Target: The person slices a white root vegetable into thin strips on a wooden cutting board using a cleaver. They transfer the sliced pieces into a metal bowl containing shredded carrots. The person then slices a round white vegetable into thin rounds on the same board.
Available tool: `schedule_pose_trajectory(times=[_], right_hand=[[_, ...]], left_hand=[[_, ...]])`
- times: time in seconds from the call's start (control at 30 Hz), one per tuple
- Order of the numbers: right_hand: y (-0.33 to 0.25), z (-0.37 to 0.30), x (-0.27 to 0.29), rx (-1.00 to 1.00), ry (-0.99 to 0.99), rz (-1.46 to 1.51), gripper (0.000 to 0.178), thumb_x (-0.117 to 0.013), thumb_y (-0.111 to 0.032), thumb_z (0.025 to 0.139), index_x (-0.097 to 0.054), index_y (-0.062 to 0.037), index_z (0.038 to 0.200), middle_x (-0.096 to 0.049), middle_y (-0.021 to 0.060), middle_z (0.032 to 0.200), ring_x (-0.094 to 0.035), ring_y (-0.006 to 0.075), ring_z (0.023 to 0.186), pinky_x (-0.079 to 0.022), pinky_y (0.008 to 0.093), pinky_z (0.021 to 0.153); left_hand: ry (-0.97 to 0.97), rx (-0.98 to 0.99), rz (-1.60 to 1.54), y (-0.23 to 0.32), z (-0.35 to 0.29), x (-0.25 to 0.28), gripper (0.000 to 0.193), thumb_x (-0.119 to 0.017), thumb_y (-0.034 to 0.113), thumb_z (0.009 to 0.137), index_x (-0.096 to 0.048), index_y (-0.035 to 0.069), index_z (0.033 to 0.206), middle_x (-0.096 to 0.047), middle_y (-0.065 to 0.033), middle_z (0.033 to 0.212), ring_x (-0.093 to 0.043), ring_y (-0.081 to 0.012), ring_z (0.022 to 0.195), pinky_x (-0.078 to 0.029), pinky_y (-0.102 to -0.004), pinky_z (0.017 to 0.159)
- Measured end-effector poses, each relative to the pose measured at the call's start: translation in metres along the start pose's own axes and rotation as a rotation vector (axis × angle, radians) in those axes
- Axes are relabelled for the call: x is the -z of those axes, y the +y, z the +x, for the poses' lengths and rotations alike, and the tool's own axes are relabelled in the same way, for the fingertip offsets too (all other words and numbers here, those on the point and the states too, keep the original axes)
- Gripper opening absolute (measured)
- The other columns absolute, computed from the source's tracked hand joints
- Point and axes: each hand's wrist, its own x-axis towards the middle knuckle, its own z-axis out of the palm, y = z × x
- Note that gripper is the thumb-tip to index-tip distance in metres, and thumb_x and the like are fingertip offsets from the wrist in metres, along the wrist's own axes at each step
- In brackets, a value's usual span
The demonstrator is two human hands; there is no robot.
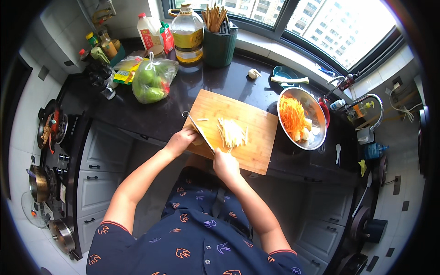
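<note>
My right hand (225, 164) is closed round the handle of a kitchen knife (200, 131), its blade slanting away to the far left over a wooden cutting board (259, 120). On the blade's left side, my left hand (180, 142) presses curled fingers on a pale vegetable piece (198, 139), mostly hidden by fingers and blade. Right of the knife lies a heap of pale cut vegetable strips (232, 133), with one loose strip (202, 119) near the blade. A metal bowl (317, 143) beyond the board's right edge holds shredded carrot (292, 113) and whitish peeled chunks (306, 130).
Behind the board, a tied plastic bag of green produce (151, 82), an oil jug (188, 39) and a dark green chopstick holder (220, 46) stand on the black counter. A garlic bulb (254, 73) and peeler-like white-handled tool (289, 79) lie near the window. A white spoon (338, 154) lies right.
</note>
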Motion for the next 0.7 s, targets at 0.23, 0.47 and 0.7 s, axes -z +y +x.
schedule_pose_trajectory(times=[0.23,0.47,0.7], right_hand=[[-0.003,-0.001,0.014,0.011,0.001,-0.007,0.015,-0.051,-0.012,0.094,-0.061,-0.0028,0.101,-0.069,0.0249,0.077,-0.07,0.0443,0.075,-0.056,0.055,0.069],[-0.007,-0.007,0.023,0.017,-0.022,0.012,0.014,-0.05,-0.01,0.094,-0.06,-0.003,0.1,-0.069,0.0257,0.079,-0.07,0.0449,0.077,-0.056,0.0557,0.071],[-0.004,-0.004,-0.001,-0.033,-0.009,0.018,0.013,-0.051,-0.011,0.093,-0.06,-0.003,0.099,-0.069,0.0256,0.079,-0.07,0.0454,0.077,-0.056,0.0556,0.071]], left_hand=[[0.019,-0.003,-0.03,-0.001,0.001,0.002,0.026,-0.063,0.005,0.083,-0.07,0.01,0.108,-0.069,-0.0082,0.11,-0.068,-0.0282,0.104,-0.059,-0.036,0.085],[0.018,0.027,-0.082,-0.001,-0.001,-0.002,0.026,-0.063,0.004,0.083,-0.07,0.009,0.107,-0.069,-0.0083,0.108,-0.068,-0.028,0.103,-0.058,-0.0358,0.084],[0.041,-0.014,-0.023,0.001,0.001,0.004,0.019,-0.062,0.005,0.084,-0.069,0.008,0.101,-0.068,-0.007,0.105,-0.068,-0.0269,0.102,-0.059,-0.0352,0.082]])
